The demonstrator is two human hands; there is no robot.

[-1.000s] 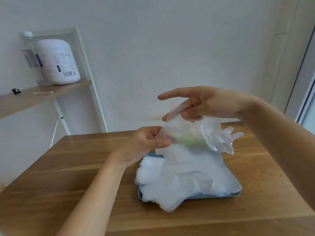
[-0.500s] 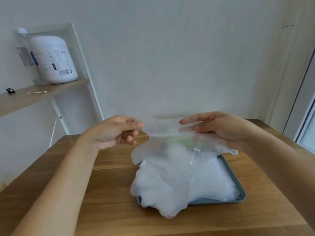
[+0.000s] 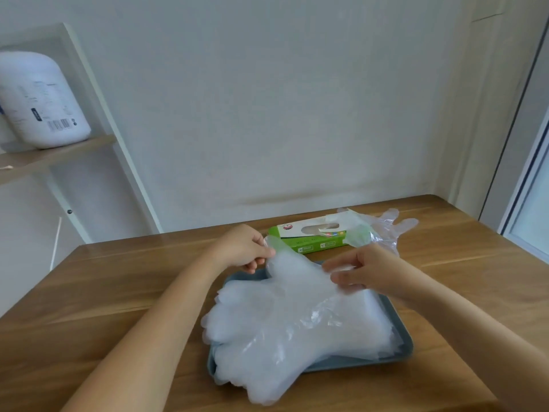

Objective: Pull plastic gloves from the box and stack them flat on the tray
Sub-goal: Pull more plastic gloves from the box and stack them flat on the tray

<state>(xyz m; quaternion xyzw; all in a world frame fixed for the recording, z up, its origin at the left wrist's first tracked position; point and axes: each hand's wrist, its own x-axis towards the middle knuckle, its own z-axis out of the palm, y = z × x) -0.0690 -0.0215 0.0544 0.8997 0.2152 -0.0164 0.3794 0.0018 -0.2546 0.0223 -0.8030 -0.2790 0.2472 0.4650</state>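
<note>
While on one glove [image 3: 297, 295], two hands [image 3: 243, 251] [image 3: 367, 272]

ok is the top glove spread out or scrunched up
Spread out: the glove lies flat on the pile in the tray, left hand and right hand pinching its edges.

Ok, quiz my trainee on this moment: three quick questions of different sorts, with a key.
1. True or false: the green cardboard glove box sits on the grey-blue plastic tray.
2. Of the left hand and right hand, which pinches the top clear plastic glove? A) left only B) right only C) both
3. Fill in: a loose clear glove lies on the wooden table to the box's ____.
Key: 1 false (it's on the table); 2 C; 3 right.
</note>
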